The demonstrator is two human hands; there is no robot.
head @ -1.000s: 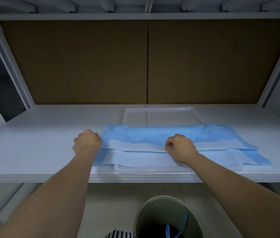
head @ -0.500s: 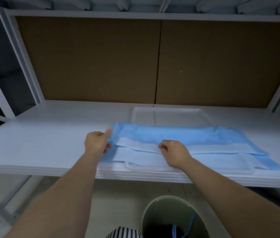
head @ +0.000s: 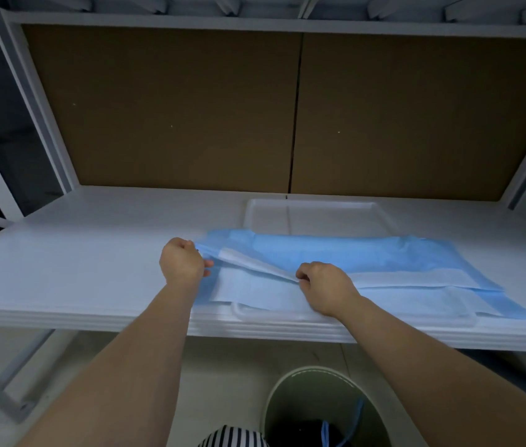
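Note:
A folded blue and white sheet [head: 368,262] lies on the white shelf [head: 77,262], spread over a white tray whose near rim [head: 242,312] shows at the shelf's front. My left hand [head: 182,264] pinches the sheet's left corner and holds it slightly raised. My right hand [head: 327,288] pinches the white folded edge near the sheet's middle, fingers curled on it. The top layer between both hands is lifted off the layers below.
A second white tray [head: 316,208] sits behind the sheet against the brown back panel [head: 190,108]. Below the shelf's front edge stands a pale green bin [head: 287,391] with a blue cord inside. White frame posts rise at both sides.
My left hand has closed on the sheet's left corner and lifted it a little. My right hand has kept its pinch on the white edge. The view has shifted left.

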